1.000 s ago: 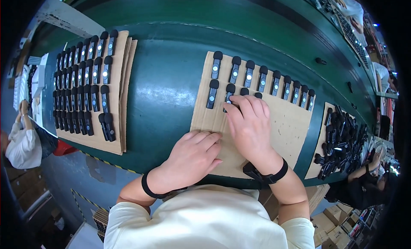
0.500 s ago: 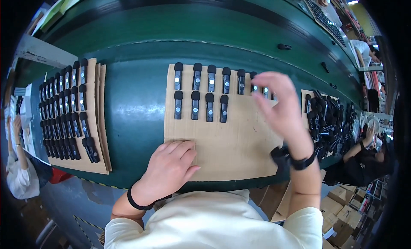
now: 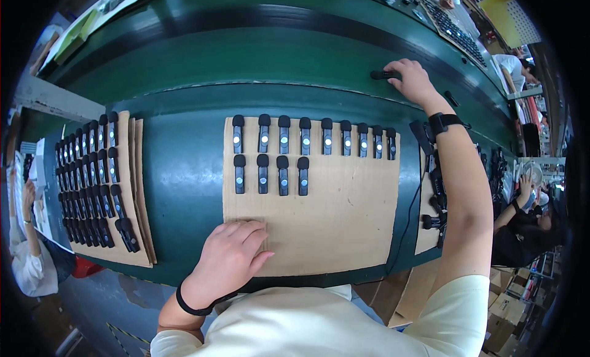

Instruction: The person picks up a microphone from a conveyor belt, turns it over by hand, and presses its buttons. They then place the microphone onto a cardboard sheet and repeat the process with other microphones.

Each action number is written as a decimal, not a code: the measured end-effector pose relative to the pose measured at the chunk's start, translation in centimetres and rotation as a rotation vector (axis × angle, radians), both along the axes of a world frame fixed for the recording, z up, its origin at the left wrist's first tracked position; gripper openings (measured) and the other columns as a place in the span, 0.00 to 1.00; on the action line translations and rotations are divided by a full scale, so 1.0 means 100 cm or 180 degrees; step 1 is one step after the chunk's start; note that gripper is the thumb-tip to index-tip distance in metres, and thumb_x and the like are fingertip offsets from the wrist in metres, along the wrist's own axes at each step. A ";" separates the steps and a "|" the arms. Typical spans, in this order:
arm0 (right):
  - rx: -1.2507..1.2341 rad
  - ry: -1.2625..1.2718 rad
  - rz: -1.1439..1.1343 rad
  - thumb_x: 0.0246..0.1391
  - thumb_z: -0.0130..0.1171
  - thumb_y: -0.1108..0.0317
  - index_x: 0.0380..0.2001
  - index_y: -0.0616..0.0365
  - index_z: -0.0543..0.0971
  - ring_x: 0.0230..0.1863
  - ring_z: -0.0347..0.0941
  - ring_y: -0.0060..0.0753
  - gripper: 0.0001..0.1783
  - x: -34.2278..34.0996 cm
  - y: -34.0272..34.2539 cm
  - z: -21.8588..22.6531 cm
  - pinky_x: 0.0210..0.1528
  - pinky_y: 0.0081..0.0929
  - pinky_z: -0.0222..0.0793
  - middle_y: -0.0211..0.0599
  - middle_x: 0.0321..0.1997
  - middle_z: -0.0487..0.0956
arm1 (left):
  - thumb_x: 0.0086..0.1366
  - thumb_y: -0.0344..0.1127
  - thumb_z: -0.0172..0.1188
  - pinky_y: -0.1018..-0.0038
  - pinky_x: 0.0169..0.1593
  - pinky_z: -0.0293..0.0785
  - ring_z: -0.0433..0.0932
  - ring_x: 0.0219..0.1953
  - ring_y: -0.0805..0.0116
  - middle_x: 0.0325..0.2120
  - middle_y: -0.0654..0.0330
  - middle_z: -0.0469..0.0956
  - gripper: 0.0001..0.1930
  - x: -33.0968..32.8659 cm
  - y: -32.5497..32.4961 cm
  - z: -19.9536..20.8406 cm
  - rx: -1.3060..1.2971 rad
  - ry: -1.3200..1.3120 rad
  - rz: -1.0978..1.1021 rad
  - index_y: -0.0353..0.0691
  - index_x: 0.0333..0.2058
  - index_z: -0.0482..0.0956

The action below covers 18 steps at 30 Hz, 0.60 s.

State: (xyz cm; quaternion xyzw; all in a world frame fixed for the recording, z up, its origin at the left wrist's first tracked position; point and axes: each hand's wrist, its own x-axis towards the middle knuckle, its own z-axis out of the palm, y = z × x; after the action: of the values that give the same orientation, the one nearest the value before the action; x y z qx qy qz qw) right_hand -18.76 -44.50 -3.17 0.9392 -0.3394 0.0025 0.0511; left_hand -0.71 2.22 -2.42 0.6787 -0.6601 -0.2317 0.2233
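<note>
Far out on the green belt, my right hand point(image 3: 410, 80) closes its thumb and fingers round the end of a small black clip-on microphone point(image 3: 377, 75) with a foam tip. The fingers cover part of it. My left hand point(image 3: 232, 249) lies on the lower left of a cardboard sheet point(image 3: 326, 228), holding nothing visible, thumb apart from the fingers. On that sheet, similar black microphones point(image 3: 284, 134) with round light spots stand in a full-width upper row. A shorter row of microphones point(image 3: 283, 176) lies below at the left.
At the left, stacked cardboard point(image 3: 142, 234) carries several rows of microphones point(image 3: 92, 172). A heap of microphones point(image 3: 435, 203) lies to the right, partly behind my right forearm. Another microphone point(image 3: 452, 99) rests on the belt point(image 3: 246, 53). Co-workers are at both sides.
My right hand has moved from above the upper row out to the belt and taken hold of a microphone. The left hand stays on the cardboard. The whole view has shifted slightly.
</note>
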 end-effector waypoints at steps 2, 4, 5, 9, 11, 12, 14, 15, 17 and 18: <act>0.0176 0.0320 0.0005 0.53 0.64 0.68 0.46 0.54 0.77 0.52 0.73 0.47 0.16 0.005 0.000 0.000 0.55 0.39 0.69 0.41 0.44 0.79 | 0.53 0.36 0.69 0.64 0.49 0.72 0.78 0.43 0.56 0.42 0.56 0.78 0.17 0.000 -0.001 0.000 -0.0058 -0.0023 -0.0031 0.37 0.39 0.78; 0.0470 0.0075 -0.0188 0.53 0.63 0.69 0.45 0.55 0.77 0.49 0.73 0.44 0.15 0.000 0.001 0.006 0.53 0.36 0.69 0.41 0.42 0.79 | 0.53 0.36 0.69 0.64 0.48 0.73 0.78 0.43 0.56 0.42 0.56 0.78 0.16 0.001 -0.006 0.001 -0.0083 -0.0024 -0.0072 0.37 0.39 0.78; 0.0788 -0.0172 -0.0337 0.53 0.63 0.70 0.44 0.57 0.76 0.46 0.74 0.41 0.14 -0.001 0.005 0.009 0.51 0.33 0.70 0.40 0.41 0.79 | 0.53 0.36 0.69 0.64 0.48 0.73 0.78 0.43 0.56 0.41 0.56 0.78 0.16 0.001 -0.006 0.002 -0.0081 -0.0029 -0.0071 0.37 0.39 0.78; 0.1441 -0.1000 -0.0277 0.54 0.61 0.74 0.42 0.61 0.76 0.38 0.74 0.30 0.12 -0.005 0.060 0.043 0.43 0.24 0.70 0.37 0.37 0.78 | 0.54 0.36 0.69 0.64 0.47 0.73 0.78 0.43 0.56 0.41 0.56 0.79 0.17 0.005 -0.004 0.005 -0.0136 0.0096 -0.0088 0.37 0.40 0.78; 0.1707 -0.1496 -0.0004 0.53 0.61 0.74 0.42 0.61 0.77 0.38 0.73 0.25 0.12 -0.016 0.100 0.046 0.43 0.23 0.69 0.34 0.37 0.78 | 0.54 0.36 0.69 0.64 0.47 0.73 0.78 0.42 0.56 0.41 0.56 0.79 0.17 0.005 -0.008 0.012 -0.0103 0.0132 -0.0075 0.37 0.41 0.78; 0.1754 -0.1686 0.0290 0.52 0.62 0.74 0.42 0.61 0.78 0.39 0.73 0.28 0.12 -0.017 0.127 0.049 0.43 0.24 0.69 0.35 0.38 0.78 | 0.54 0.35 0.69 0.64 0.46 0.73 0.78 0.42 0.55 0.41 0.55 0.79 0.17 0.007 -0.008 0.015 -0.0223 0.0219 -0.0025 0.37 0.41 0.78; 0.1769 -0.1858 0.0812 0.50 0.63 0.74 0.41 0.61 0.79 0.38 0.74 0.32 0.13 -0.021 0.181 0.063 0.44 0.26 0.69 0.37 0.38 0.78 | 0.54 0.34 0.69 0.64 0.46 0.73 0.78 0.42 0.55 0.41 0.55 0.79 0.18 0.008 -0.012 0.021 -0.0459 0.0390 0.0069 0.36 0.43 0.78; 0.1740 -0.1837 0.1047 0.49 0.65 0.74 0.41 0.61 0.80 0.37 0.74 0.35 0.14 -0.022 0.205 0.070 0.44 0.27 0.69 0.38 0.37 0.78 | 0.54 0.34 0.69 0.64 0.46 0.73 0.78 0.42 0.55 0.41 0.55 0.79 0.18 0.007 -0.015 0.025 -0.0443 0.0377 0.0111 0.36 0.43 0.78; 0.1885 -0.1950 0.1306 0.46 0.68 0.73 0.40 0.61 0.81 0.36 0.74 0.38 0.15 -0.022 0.243 0.069 0.44 0.29 0.68 0.40 0.35 0.78 | 0.54 0.32 0.69 0.64 0.45 0.73 0.78 0.42 0.54 0.41 0.54 0.79 0.18 0.003 -0.024 0.033 -0.0806 0.0650 0.0330 0.36 0.44 0.78; 0.1932 -0.1964 0.1348 0.46 0.68 0.73 0.40 0.61 0.81 0.36 0.74 0.38 0.15 -0.020 0.257 0.066 0.44 0.29 0.68 0.40 0.35 0.78 | 0.53 0.31 0.69 0.64 0.45 0.73 0.78 0.42 0.54 0.42 0.54 0.79 0.19 0.000 -0.027 0.035 -0.0988 0.0782 0.0438 0.35 0.44 0.78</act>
State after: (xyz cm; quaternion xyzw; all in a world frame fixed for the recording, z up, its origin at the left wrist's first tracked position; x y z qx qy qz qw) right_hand -20.75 -18.81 3.41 0.9156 -0.1254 0.1923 -0.3301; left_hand -0.74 -0.44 1.13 0.6463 -0.6078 -0.1925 0.4193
